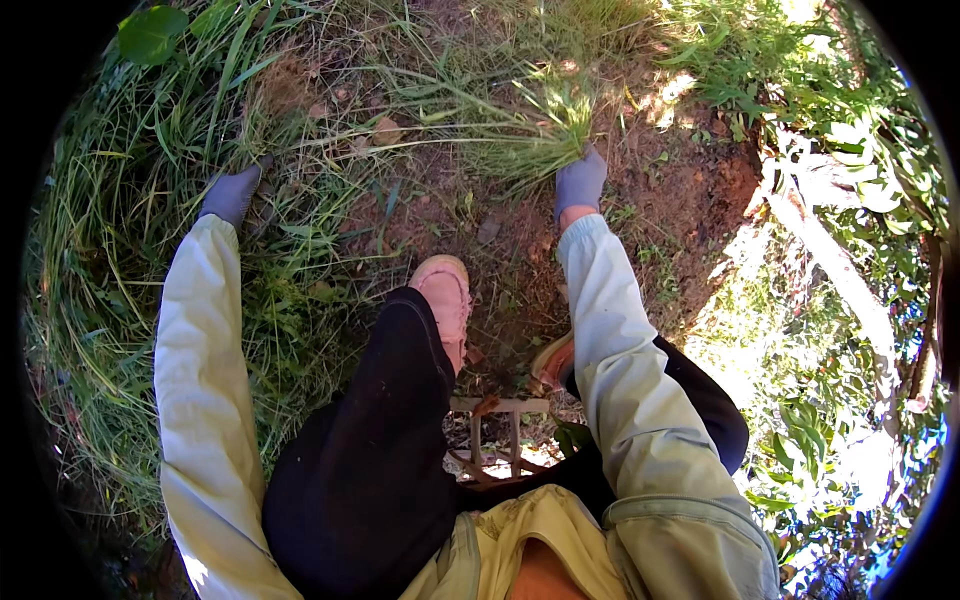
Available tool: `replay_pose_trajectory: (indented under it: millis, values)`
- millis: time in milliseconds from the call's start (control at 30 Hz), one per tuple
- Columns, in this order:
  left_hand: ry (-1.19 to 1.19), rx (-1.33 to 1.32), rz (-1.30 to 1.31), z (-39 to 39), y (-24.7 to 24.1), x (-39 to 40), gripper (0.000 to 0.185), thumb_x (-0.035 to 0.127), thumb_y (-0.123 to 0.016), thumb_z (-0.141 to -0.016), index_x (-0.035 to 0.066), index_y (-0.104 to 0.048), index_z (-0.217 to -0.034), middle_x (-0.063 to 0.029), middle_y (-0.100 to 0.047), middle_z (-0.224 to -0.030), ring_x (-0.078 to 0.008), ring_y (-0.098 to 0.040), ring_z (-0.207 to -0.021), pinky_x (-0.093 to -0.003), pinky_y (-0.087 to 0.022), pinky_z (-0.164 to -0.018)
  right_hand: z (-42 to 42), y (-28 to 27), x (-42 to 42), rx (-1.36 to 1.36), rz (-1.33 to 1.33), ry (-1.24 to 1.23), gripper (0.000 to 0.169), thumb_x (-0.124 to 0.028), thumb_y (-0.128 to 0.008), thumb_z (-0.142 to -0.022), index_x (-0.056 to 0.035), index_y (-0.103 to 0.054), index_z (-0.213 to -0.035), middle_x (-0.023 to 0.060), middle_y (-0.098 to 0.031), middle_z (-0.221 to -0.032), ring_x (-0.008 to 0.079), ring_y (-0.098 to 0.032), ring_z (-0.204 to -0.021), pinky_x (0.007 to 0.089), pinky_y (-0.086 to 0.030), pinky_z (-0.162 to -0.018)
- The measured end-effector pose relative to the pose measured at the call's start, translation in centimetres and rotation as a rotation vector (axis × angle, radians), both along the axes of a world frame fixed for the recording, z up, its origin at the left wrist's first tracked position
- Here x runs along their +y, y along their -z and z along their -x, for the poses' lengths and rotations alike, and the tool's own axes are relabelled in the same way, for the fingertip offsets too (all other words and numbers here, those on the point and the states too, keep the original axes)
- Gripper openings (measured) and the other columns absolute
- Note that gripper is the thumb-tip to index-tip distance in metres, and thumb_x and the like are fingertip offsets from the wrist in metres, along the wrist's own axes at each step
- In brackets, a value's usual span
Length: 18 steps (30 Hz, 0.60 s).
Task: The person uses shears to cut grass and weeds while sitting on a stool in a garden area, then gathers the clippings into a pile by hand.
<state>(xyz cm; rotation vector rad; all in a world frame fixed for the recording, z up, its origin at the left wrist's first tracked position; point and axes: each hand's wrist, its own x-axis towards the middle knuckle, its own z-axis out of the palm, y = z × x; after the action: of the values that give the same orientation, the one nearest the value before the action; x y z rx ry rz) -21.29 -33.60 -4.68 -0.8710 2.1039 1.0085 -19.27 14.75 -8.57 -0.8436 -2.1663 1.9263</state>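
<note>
My right hand [582, 178], in a grey-purple glove, is closed around a clump of long green grass [551, 139]. The blades fan out leftward over bare reddish soil [525, 225]. My left hand [231, 196], gloved alike, is at the edge of thick tall grass [142, 225] on the left. Thin stems and a brownish, blurred tuft [285, 86] show just beyond its fingertips. Whether those fingers grip anything is hard to make out, since the grass partly hides them.
Between my legs is a low wooden stool or frame [499, 405]. A pink shoe [444, 300] rests on the soil, the other [553, 364] partly behind my right sleeve. A pale branch [832, 262] and leafy plants [862, 150] stand in bright sun at right. Small stones [386, 131] lie ahead.
</note>
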Motion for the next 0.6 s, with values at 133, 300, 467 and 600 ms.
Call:
replay_pose_trajectory:
  millis: [133, 300, 467, 600]
  values:
    - [0.073, -0.022, 0.049, 0.8, -0.6, 1.0, 0.063, 0.058, -0.066, -0.074, -0.002, -0.070, -0.092, -0.0113, -0.066, -0.077, -0.0216, -0.060, -0.068, -0.0326, -0.046, -0.068, 8.3, -2.0, -1.9, 0.051, 0.205, 0.092, 0.029, -0.016, -0.045, -0.091, -0.0026, -0.056, -0.114, 0.0106, -0.062, -0.096, 0.0234, -0.059, -0.079, 0.0338, -0.047, -0.071]
    - [-0.074, -0.032, -0.052, 0.4, -0.2, 1.0, 0.065, 0.060, -0.067, -0.072, -0.001, -0.070, -0.094, -0.0113, -0.067, -0.079, -0.0205, -0.061, -0.071, -0.0325, -0.046, -0.069, 11.4, -4.4, -5.1, -0.150, 0.507, 0.215, 0.033, -0.026, -0.044, -0.094, -0.0064, -0.056, -0.118, 0.0114, -0.063, -0.102, 0.0257, -0.061, -0.087, 0.0355, -0.048, -0.078]
    - [-0.006, -0.024, -0.024, 0.7, 1.0, -0.3, 0.066, 0.059, -0.067, -0.073, -0.003, -0.069, -0.098, -0.0113, -0.067, -0.080, -0.0204, -0.060, -0.068, -0.0329, -0.046, -0.067, 11.6, -4.2, -5.9, -0.165, 0.518, 0.224, 0.032, -0.026, -0.044, -0.094, -0.0068, -0.056, -0.117, 0.0108, -0.064, -0.102, 0.0254, -0.061, -0.087, 0.0354, -0.048, -0.077]
    - [0.009, 0.012, -0.059, 0.7, 0.6, 0.2, 0.066, 0.058, -0.067, -0.074, -0.003, -0.068, -0.099, -0.0116, -0.067, -0.080, -0.0204, -0.060, -0.064, -0.0329, -0.047, -0.065, 11.3, -4.2, -5.7, -0.165, 0.529, 0.240, 0.032, -0.026, -0.044, -0.094, -0.0072, -0.056, -0.117, 0.0103, -0.064, -0.102, 0.0251, -0.061, -0.087, 0.0353, -0.048, -0.077]
